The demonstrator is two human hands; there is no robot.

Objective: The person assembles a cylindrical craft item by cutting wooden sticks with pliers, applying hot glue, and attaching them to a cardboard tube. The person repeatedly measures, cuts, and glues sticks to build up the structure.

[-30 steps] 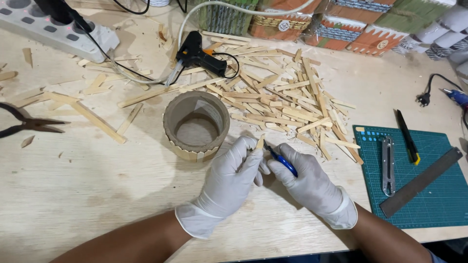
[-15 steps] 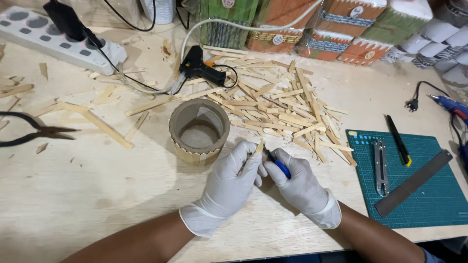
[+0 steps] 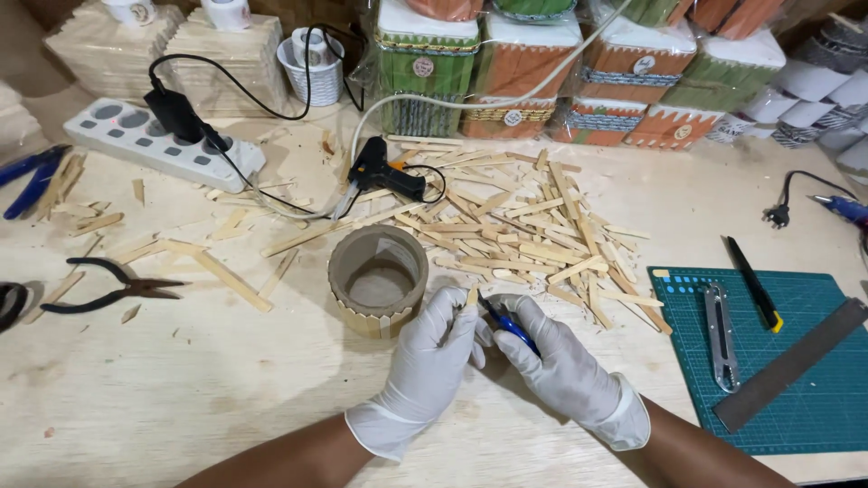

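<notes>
Gloved left hand (image 3: 429, 361) pinches a stick (image 3: 470, 298) steady while right hand (image 3: 561, 366) grips blue-handled cutters (image 3: 506, 323), seemingly trimming it.

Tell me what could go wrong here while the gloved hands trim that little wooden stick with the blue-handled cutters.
1. The left hand pinches the short stick right at the blue-handled cutters in the right hand, so a slip could nip a gloved fingertip.
2. The cardboard cylinder stands just beside the hands and could get knocked.
3. A cut-off piece may fly into the stick pile and be lost.
</notes>
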